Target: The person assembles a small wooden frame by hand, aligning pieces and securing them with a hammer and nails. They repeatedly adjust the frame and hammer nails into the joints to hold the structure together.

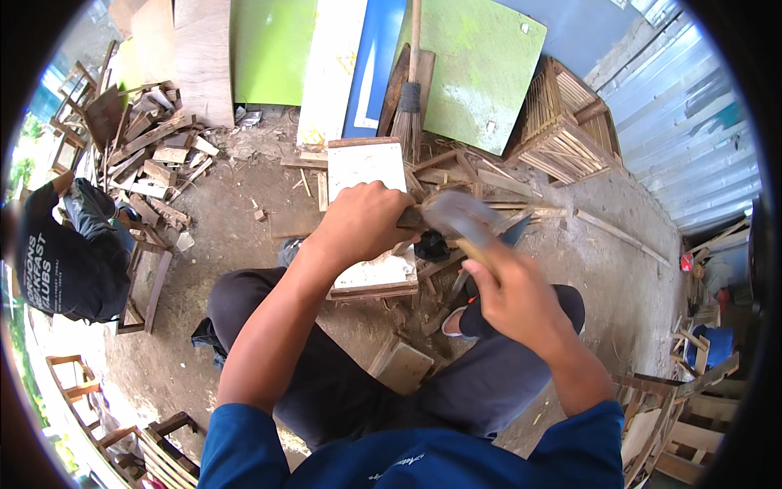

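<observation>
A low bench with a white top (366,163) and brown wooden edges stands between my knees. Over it my left hand (366,220) is closed around a piece of wood (413,218), whose dark end sticks out on the right; my fingers hide most of it. My right hand (521,297) grips the light wooden handle of a hammer (464,218). Its grey head is smeared by motion, just right of the wood's end. Whether the head touches the wood, I cannot tell. A black bundle (432,246) lies beneath the hammer, partly hidden.
Scrap wood (163,155) is heaped at the far left, near a person in a black shirt (73,253). A broom (410,106) leans against green panels (472,73) at the back. Slatted wooden frames (562,122) stand far right. More wood offcuts (464,171) lie behind the bench.
</observation>
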The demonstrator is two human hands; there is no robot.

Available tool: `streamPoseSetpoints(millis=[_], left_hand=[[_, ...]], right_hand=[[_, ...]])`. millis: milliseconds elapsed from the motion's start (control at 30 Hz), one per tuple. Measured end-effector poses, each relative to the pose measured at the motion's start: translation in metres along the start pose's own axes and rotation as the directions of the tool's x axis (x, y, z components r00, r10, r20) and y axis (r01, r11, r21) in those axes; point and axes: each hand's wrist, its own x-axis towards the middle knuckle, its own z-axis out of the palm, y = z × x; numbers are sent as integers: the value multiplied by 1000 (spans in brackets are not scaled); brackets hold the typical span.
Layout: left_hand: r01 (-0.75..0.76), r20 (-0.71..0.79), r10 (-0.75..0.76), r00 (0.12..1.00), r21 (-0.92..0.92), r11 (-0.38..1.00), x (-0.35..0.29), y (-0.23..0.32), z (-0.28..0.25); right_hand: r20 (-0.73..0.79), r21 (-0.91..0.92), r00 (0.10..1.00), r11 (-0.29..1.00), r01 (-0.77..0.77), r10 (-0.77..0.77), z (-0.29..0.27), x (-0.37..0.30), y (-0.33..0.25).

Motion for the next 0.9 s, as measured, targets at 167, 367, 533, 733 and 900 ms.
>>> streamPoseSetpoints(millis=[167, 367, 533, 733, 900], left_hand=[[36, -20, -39, 999, -114, 993, -8, -9, 2], [64, -154, -129, 980, -373, 926, -14, -12, -9], [84, -122, -228, 966, -685, 724, -13, -9, -7], [69, -13, -215, 977, -926, 372, -2, -4, 2], [221, 247, -217, 944, -966, -137, 7, -3, 12]], right_hand=[[108, 438, 726, 623, -648, 679, 8, -22, 27], [185, 860, 382, 39, -508, 905, 12, -50, 52], [19, 892, 393, 162, -421, 919, -5, -55, 90], [-5, 832, 403, 227, -506, 915, -8, -57, 78], [108, 871, 443, 129, -473, 890, -8, -60, 71]])
